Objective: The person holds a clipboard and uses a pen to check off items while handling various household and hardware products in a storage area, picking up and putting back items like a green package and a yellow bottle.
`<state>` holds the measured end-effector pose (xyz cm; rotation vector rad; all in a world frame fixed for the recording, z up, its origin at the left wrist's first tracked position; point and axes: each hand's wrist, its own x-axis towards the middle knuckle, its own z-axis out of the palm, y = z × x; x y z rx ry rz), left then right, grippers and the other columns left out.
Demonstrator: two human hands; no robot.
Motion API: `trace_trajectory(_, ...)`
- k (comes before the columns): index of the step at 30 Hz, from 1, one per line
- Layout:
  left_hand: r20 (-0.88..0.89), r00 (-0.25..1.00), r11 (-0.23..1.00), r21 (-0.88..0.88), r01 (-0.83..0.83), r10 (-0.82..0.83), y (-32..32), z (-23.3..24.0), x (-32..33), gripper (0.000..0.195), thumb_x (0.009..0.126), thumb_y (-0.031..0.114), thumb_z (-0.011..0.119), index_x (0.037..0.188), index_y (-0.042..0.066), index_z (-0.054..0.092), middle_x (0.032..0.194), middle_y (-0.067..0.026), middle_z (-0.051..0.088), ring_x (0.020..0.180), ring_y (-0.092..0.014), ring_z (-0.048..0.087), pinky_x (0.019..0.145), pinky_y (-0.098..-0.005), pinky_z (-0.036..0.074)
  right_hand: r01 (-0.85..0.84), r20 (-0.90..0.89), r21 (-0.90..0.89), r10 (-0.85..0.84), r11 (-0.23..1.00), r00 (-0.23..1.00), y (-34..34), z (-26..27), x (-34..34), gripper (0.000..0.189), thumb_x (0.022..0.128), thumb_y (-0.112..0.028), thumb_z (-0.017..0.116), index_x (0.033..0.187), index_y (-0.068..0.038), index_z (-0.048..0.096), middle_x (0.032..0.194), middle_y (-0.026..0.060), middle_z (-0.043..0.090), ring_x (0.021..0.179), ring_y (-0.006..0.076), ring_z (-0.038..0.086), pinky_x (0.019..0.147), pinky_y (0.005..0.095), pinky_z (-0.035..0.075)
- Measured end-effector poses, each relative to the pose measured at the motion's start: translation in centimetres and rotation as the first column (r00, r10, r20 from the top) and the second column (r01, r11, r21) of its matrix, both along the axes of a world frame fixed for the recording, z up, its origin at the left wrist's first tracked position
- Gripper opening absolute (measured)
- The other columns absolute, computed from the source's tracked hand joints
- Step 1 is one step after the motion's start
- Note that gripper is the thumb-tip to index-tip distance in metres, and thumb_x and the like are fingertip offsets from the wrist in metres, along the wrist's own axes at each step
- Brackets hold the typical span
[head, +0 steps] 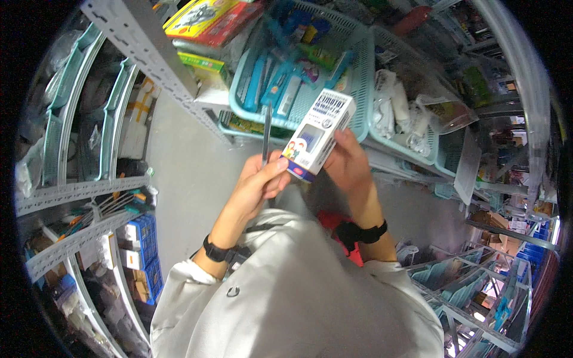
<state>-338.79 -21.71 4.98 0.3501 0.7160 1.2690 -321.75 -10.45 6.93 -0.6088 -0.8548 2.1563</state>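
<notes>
My left hand (259,181) grips the lower end of a small white carton (320,125) with its thumb on the front. The carton has a purple bottom band, cartoon figures, printed writing and a window-like panel. A thin dark flat object (267,134), seen edge-on, rises from the same hand; what it is cannot be told. My right hand (347,159) is at the carton's right side, fingertips against it, partly blurred. Just beyond the carton sits a light teal plastic basket (363,85) holding several blue packages (275,85) and a green package (318,56).
A perforated metal shelf post (143,49) stands left of the basket. Yellow-and-red boxes (201,20) lie beside it. Another teal basket (423,154) holds plastic-wrapped white items (391,103). Shelving with blue crates (150,255) lines the left; more racks (470,313) stand lower right.
</notes>
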Motion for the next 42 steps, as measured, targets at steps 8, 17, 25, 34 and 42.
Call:
trace_trajectory(8,-0.170,0.911,0.921,-0.038,-0.387,0.376,-0.8,-1.8,-4.8,0.012,0.092,0.016,0.059,0.091,0.005,0.058,0.061,0.0085,0.035,0.049,-0.001,0.029,0.042,-0.0168,0.022,0.076,0.514,0.521,-0.384,0.850,0.767,7.6,2.0,1.0,0.045,0.085,-0.020,0.070,0.115,0.004,0.046,0.086,0.0094,0.064,0.071,0.0104,0.060,0.062,0.0221,0.048)
trace_trajectory(17,-0.108,0.855,0.858,-0.031,-0.513,0.508,-2.8,-2.2,-6.9,0.018,0.095,0.021,0.056,0.082,0.011,0.050,0.061,0.0054,0.035,0.047,-0.002,0.028,0.041,-0.0183,0.022,-0.337,0.866,0.290,-0.096,0.896,0.491,11.5,-3.2,0.3,0.049,0.087,-0.017,0.060,0.127,0.007,0.046,0.082,0.0081,0.060,0.069,0.0128,0.060,0.060,0.0264,0.050)
trace_trajectory(25,-0.142,0.855,0.847,-0.125,-0.516,0.500,-3.6,-2.9,-7.4,0.016,0.093,0.020,0.058,0.083,0.011,0.050,0.061,0.0049,0.037,0.047,-0.003,0.028,0.041,-0.0185,0.022,-0.705,0.833,0.414,-0.552,0.576,0.039,13.7,-4.9,-1.6,0.058,0.085,-0.018,0.047,0.141,-0.006,0.037,0.117,0.0306,0.057,0.111,0.0463,0.054,0.096,0.0447,0.042)
trace_trajectory(34,-0.102,0.874,0.870,-0.096,-0.484,0.475,-4.0,-3.2,-8.2,0.015,0.094,0.019,0.057,0.084,0.010,0.049,0.062,0.0051,0.037,0.047,-0.003,0.028,0.040,-0.0181,0.021,-0.660,0.818,0.510,-0.549,0.552,0.173,15.2,-7.8,-1.7,0.069,0.082,-0.040,0.060,0.141,-0.009,0.041,0.132,0.0251,0.052,0.120,0.0413,0.051,0.101,0.0401,0.041)
trace_trajectory(42,-0.108,0.892,0.890,-0.085,-0.449,0.440,-3.8,-3.0,-8.4,0.017,0.093,0.019,0.058,0.082,0.010,0.049,0.060,0.0055,0.036,0.045,-0.003,0.026,0.040,-0.0185,0.021,-0.499,0.780,0.586,-0.611,0.639,0.134,11.7,-2.8,-0.8,0.027,0.081,-0.025,0.061,0.099,-0.005,0.061,0.098,0.0240,0.065,0.096,0.0422,0.060,0.084,0.0481,0.046)
